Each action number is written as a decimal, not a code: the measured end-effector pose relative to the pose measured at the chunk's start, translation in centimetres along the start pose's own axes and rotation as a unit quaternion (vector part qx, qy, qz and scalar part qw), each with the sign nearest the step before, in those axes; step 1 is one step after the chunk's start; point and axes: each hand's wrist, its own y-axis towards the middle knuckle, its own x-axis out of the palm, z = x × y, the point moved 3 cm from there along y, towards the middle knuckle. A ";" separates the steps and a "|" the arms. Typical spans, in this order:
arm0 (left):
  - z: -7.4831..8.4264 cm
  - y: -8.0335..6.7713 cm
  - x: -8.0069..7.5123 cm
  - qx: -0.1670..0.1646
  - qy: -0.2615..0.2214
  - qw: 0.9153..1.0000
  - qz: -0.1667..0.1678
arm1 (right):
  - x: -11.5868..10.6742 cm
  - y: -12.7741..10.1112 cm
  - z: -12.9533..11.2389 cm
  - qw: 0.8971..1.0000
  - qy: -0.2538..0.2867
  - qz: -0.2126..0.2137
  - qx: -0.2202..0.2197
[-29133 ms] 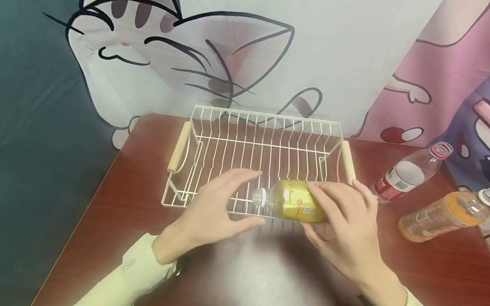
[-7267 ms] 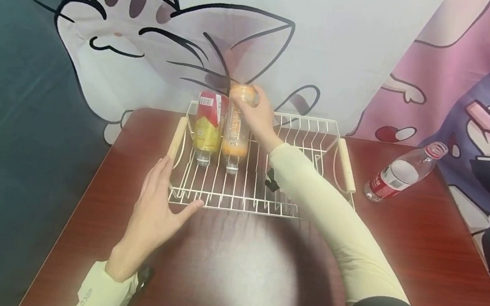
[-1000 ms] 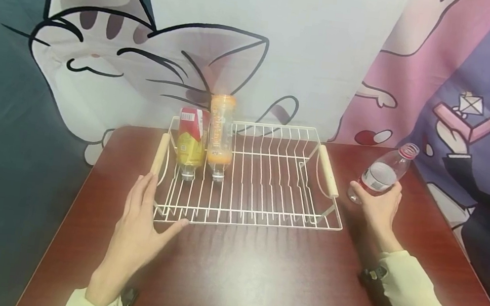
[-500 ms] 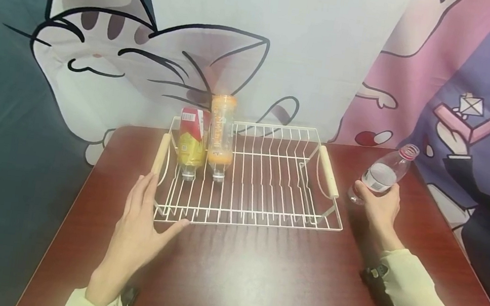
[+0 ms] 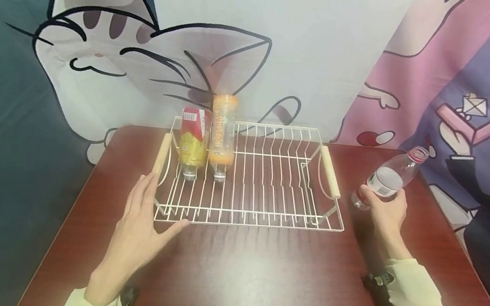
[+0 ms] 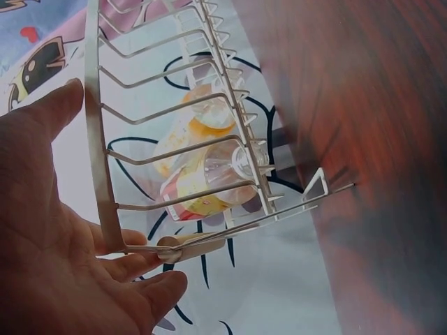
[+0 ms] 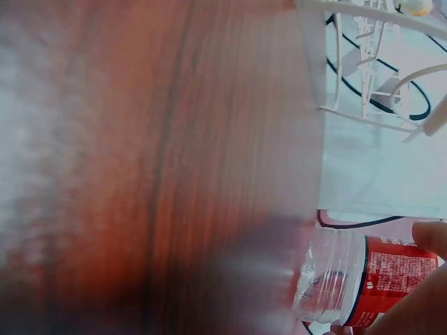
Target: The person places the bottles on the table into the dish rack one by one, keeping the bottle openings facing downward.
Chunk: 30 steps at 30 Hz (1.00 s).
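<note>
My right hand (image 5: 389, 214) grips the lower part of a clear plastic bottle (image 5: 387, 178) with a red and white label, tilted at the table's right. In the right wrist view its ribbed base (image 7: 332, 276) shows close over the wood. My left hand (image 5: 139, 232) is at the left front corner of a white wire dish rack (image 5: 245, 225), thumb spread, fingers loosely extended by the rim. In the rack's left half, a yellow and red labelled bottle (image 5: 193, 144) and an orange-banded bottle (image 5: 222, 135) lean side by side, caps down toward me.
The rack has wooden handles at its left (image 5: 162, 155) and right (image 5: 331, 173) ends. A reddish-brown table (image 5: 256, 287) carries everything. Behind it hangs a cloth printed with a cartoon cat (image 5: 99, 69).
Since the oldest frames, the yellow and orange bottles have been put in the rack and my right hand has gripped the clear bottle. In the last half second that bottle shifts slightly rightward.
</note>
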 end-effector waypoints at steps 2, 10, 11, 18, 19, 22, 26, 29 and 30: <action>0.0 0.0 0.0 0.003 -0.001 1.000 -0.001 | -0.6 -0.5 0.0 1.000 0.004 0.001 -0.004; 0.2 0.1 -0.1 0.012 -0.005 1.000 0.001 | -3.4 -3.4 -0.1 0.999 0.015 -0.010 -0.034; 0.2 0.1 -0.1 0.012 -0.005 1.000 0.002 | -3.7 -3.8 -0.1 0.999 0.012 -0.010 -0.043; 0.2 0.1 -0.1 0.015 -0.005 1.000 0.004 | -5.6 -6.1 -0.7 0.997 0.000 -0.003 -0.073; 0.2 0.1 -0.1 0.014 -0.004 1.000 0.004 | -5.7 -6.4 -0.7 0.997 -0.003 -0.003 -0.076; 0.1 0.1 0.0 0.013 -0.004 1.000 0.005 | -5.9 -7.1 -1.0 0.996 -0.023 -0.001 -0.084; 0.2 0.1 -0.1 0.018 -0.006 1.000 0.012 | -6.0 -7.9 -1.8 0.991 -0.061 0.017 -0.122; 0.3 0.0 -0.2 0.028 -0.009 0.999 0.026 | -6.1 -8.5 -2.9 0.981 -0.073 0.034 -0.175; 0.4 0.0 -0.3 0.036 -0.011 0.999 0.034 | -6.0 -8.6 -3.3 0.977 -0.072 0.038 -0.195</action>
